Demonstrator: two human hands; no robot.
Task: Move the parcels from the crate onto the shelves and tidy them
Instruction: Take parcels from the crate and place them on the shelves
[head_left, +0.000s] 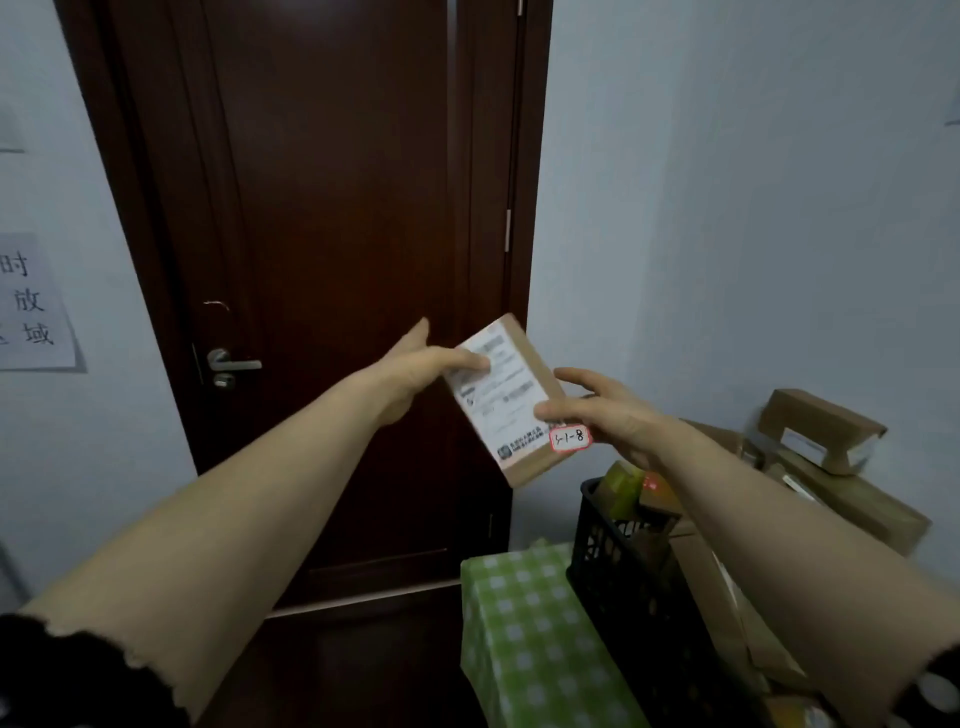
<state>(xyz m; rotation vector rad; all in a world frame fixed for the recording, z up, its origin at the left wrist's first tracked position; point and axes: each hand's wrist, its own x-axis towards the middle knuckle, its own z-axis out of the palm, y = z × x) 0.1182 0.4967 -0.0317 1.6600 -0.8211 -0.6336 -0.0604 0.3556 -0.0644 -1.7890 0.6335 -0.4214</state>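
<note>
While it is held up in mid-air before the dark, glossy wooden door, the parcel shows as a flat, rectangular brown cardboard box. It is tilted, and its face carries a white printed label with a red-edged handwritten sticker at the lower corner. The left hand pinches the upper left edge, thumb flat on the label, fingers behind. The right hand grips the lower right corner, thumb pressed beside the sticker, fingers loosely curled past the edge. Below, a black plastic lattice crate holds more packages, beside a green checked cloth and cardboard boxes stacked by the wall.
</note>
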